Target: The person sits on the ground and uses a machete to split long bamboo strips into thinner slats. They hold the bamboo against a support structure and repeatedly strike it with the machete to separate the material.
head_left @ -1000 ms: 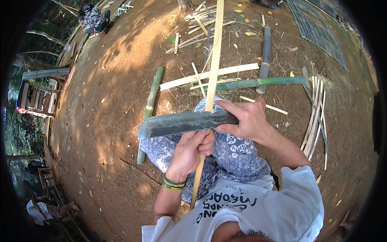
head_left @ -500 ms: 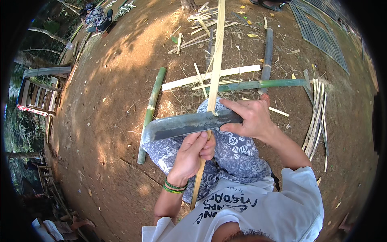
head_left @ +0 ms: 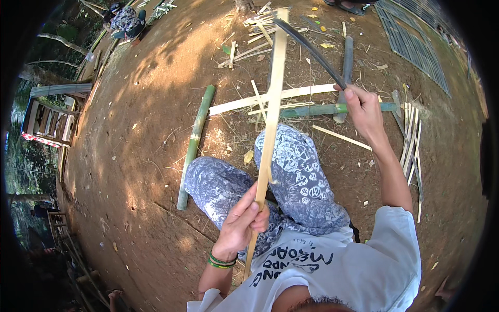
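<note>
My left hand (head_left: 242, 222), with green bands at its wrist, is closed round the lower part of a long pale bamboo strip (head_left: 272, 114). The strip runs from my shirt up between my knees and away from me, with a small curled shaving (head_left: 271, 176) on its edge just beyond my fingers. In my right hand (head_left: 366, 113), held out to the right, is a machete (head_left: 313, 50); my fingers hide its handle. The dark blade slants far and left, its tip over the far end of the strip. Whether blade and strip touch I cannot tell.
A green bamboo pole (head_left: 194, 143) lies left of my knees, another (head_left: 312, 111) crosses in front. Cut strips (head_left: 411, 140) lie at the right, more scraps (head_left: 262, 26) at the far side. A slatted bamboo panel (head_left: 410, 41) lies far right. A person (head_left: 126, 22) squats far left.
The machete has left the strip near my left hand and swung away to the far right. My left hand and the strip have come slightly nearer to me. The curled shaving now shows.
</note>
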The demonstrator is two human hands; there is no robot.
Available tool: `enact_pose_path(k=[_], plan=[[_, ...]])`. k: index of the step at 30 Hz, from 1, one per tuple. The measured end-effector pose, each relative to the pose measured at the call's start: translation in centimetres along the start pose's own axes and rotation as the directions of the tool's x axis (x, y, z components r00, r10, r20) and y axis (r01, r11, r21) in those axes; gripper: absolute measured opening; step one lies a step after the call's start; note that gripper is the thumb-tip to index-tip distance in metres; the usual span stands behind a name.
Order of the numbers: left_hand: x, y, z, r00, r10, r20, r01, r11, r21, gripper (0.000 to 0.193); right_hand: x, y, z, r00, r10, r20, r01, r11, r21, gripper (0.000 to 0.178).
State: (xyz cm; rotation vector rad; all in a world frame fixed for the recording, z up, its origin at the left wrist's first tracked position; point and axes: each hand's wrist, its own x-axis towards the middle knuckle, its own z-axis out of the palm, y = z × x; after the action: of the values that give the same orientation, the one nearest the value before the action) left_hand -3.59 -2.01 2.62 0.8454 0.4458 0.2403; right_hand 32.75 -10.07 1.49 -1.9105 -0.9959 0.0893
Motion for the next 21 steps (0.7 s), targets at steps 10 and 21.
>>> enact_pose_path(k=[10, 21], plan=[[6.5, 1.0, 2.1, 0.998, -0.044, -0.047, 0.037, 0.991, -0.129, 0.051, -8.5, -5.0, 5.6, 0.870, -0.413, 0.269, 0.412, 0.909, 0.064, 0.060], [6.8, 0.9, 2.8, 1.000, -0.022, -0.005, 0.022, 0.999, -0.023, 0.024, -7.2, -4.8, 4.7, 0.901, -0.402, 0.166, 0.418, 0.905, -0.076, 0.063]])
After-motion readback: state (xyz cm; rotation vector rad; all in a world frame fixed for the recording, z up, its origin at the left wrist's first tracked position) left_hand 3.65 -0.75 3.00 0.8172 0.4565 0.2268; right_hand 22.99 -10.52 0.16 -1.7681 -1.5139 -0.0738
